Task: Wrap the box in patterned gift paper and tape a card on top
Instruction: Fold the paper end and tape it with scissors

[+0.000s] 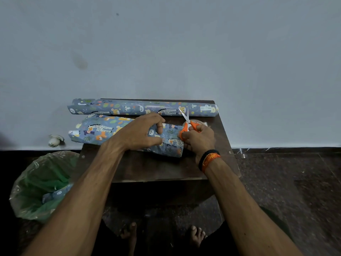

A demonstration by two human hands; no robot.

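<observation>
Glossy printed gift paper; scissors orange plastic handles, metal blades; dark wood table.

There are two hands: one left hand and one right hand.

There is one pair of orange-handled metal scissors.

There is one long roll of blue animal-print gift paper.

There is one bundle wrapped in the same blue animal-print paper.

There is one clear round roll of sticky tape.

There is one small dark brown wooden table.

There is one bin with a green plastic bag, and one scrap of blue paper inside it.

There are two bare feet: one and another.

There is one small white crumpled lump on the floor.
</observation>
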